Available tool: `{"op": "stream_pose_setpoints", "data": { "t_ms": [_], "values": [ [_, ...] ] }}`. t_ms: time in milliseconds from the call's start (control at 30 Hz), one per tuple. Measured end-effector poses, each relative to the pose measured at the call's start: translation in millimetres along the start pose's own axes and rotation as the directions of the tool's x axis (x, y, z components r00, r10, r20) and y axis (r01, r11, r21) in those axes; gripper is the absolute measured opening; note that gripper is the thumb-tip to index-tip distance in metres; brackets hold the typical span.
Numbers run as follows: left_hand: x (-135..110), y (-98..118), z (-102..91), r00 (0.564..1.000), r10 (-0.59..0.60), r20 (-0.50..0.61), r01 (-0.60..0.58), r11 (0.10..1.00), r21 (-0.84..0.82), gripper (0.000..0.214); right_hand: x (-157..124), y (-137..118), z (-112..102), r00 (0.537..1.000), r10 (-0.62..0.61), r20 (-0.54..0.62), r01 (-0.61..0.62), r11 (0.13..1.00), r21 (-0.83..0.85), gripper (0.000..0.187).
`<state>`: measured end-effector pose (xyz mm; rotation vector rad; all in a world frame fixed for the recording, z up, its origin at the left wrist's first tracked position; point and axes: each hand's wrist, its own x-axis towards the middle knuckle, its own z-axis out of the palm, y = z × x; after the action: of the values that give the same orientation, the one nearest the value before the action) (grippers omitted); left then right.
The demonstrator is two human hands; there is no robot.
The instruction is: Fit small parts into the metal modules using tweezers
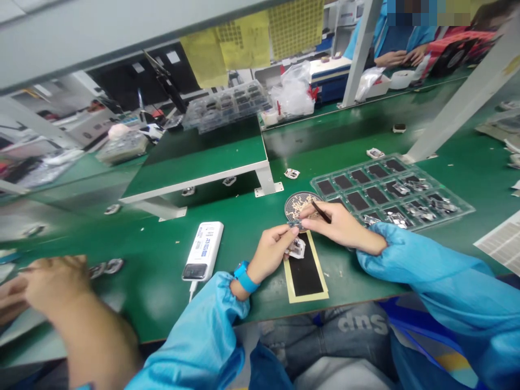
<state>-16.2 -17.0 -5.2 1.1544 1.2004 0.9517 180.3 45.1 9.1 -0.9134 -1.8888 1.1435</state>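
Above a black pad with a pale yellow border point(305, 271), my two hands meet. My left hand point(270, 252) is closed, pinching a small dark circuit board point(294, 223) between thumb and fingertips. A small white housing point(299, 248) is just below those fingers; whether they hold it too I cannot tell. My right hand point(339, 223) is closed around a thin dark stick-like tool point(322, 212), perhaps tweezers, and its fingertips touch the board's right end. Behind the hands is a round dish point(295, 201) of small beige pieces, partly hidden.
A clear compartment tray point(450, 214) with black pads and metallic parts lies right. A white power bank point(205, 246) with a cable is left, near a raised green shelf point(211, 157). Another person's hands point(57, 281) are at far left; someone else sits across the bench.
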Motion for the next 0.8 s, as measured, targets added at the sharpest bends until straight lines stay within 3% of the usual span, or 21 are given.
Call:
{"op": "stream_pose_setpoints", "data": {
  "t_ms": [133,233,333,500,800],
  "values": [
    [2,1,-2.0,0.993,-0.098,-0.063,0.085,0.981,-0.174,0.054,2,-2,-7,0.996,0.093,-0.006,-0.092,0.993,0.076,0.025],
    [4,0,-4.7,0.997,-0.036,-0.066,0.020,0.972,-0.233,0.051,2,-4,-13,0.981,0.190,0.030,-0.191,0.953,0.235,0.024],
    [7,-3,-7.3,0.995,0.071,-0.075,-0.084,0.978,-0.193,0.047,0,-3,-13,0.973,0.204,0.109,-0.224,0.946,0.236,0.026],
    [6,-4,-9.1,0.982,0.151,-0.112,-0.162,0.982,-0.098,0.049,-1,4,-5,0.950,0.232,0.208,-0.273,0.942,0.195,0.031],
    [0,-1,-7.8,0.969,0.221,-0.113,-0.216,0.975,0.055,0.043,-2,7,0,0.950,0.264,0.165,-0.289,0.945,0.155,0.032]
  ]
}}
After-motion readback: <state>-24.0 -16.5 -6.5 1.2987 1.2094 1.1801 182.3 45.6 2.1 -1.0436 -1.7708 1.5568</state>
